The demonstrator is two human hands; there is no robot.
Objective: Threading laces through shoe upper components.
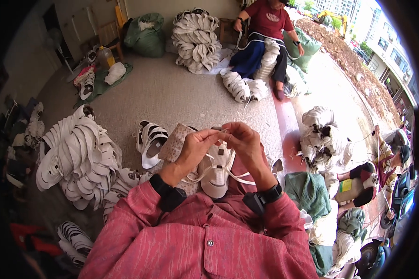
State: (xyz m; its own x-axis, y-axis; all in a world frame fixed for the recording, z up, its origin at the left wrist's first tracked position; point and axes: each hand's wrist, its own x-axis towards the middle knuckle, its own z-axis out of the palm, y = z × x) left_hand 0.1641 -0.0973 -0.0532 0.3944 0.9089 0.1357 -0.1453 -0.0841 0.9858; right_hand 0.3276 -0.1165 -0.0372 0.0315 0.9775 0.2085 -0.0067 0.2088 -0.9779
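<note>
The black fisheye rim cuts off every edge, and the dim near-left corner, with dark clutter and something red, is hard to make out. The grey speckled concrete floor (pixel 172 97) carries a large heap of white curved shoe straps (pixel 77 158) at left, its near side running under the person's pink sleeve. A taller stack of the same white straps (pixel 195 42) stands far off, beside a seated person in a red top (pixel 267 28), whose head is cut off at the top edge. A bulging green sack (pixel 146 32) sits far left; what fills it cannot be seen. A second green sack (pixel 307 190) lies at near right, with white pieces spilling beside it.

In the middle, the left hand (pixel 195 149) and right hand (pixel 244 142) meet, fingertips pressed together, pinching a thin white lace whose end is too small to make out. Just below them lies the white strapped sandal upper (pixel 217 174), partly hidden by the hands.
</note>
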